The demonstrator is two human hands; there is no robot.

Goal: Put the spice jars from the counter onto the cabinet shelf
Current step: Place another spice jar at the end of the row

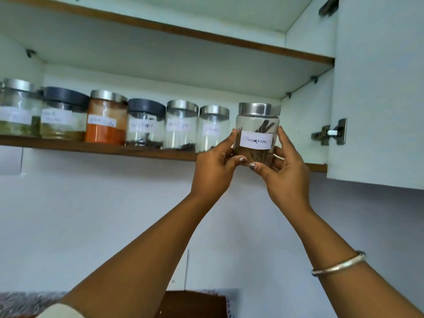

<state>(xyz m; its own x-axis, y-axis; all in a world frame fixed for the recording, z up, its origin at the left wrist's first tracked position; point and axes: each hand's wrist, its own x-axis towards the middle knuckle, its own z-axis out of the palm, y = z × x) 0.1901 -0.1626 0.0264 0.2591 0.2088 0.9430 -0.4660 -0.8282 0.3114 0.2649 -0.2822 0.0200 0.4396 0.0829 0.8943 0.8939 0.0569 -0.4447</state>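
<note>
From my feed I see both arms raised toward the open cabinet; the left hand (214,166) and the right hand (285,169) are closed together around the cinnamon jar (257,134), one on each side, thumbs meeting under its base at about six o'clock of the jar; it is a clear glass jar with a steel lid and a white label reading "Cinnamon", dark sticks showing inside, and it stands upright; it sits at the right end of the lower shelf (98,149), at three o'clock of the row, though the hands cover its base, so I cannot tell whether it rests on the wood or is held just above the edge; to its nine o'clock six labelled jars line the shelf, touching or nearly so; just beside it is a steel-lidded jar (213,127), then another steel-lidded one (181,125), then a dark-lidded pepper jar (145,123), an orange powder jar (106,118), a second dark-lidded jar (63,113) and, at the far left, a jar of greenish contents (17,109); the upper shelf (206,35) runs across at twelve o'clock; the cabinet door (378,88) hangs open at three o'clock, its hinge (330,132) visible; a metal bangle (339,263) circles the right forearm.
</note>
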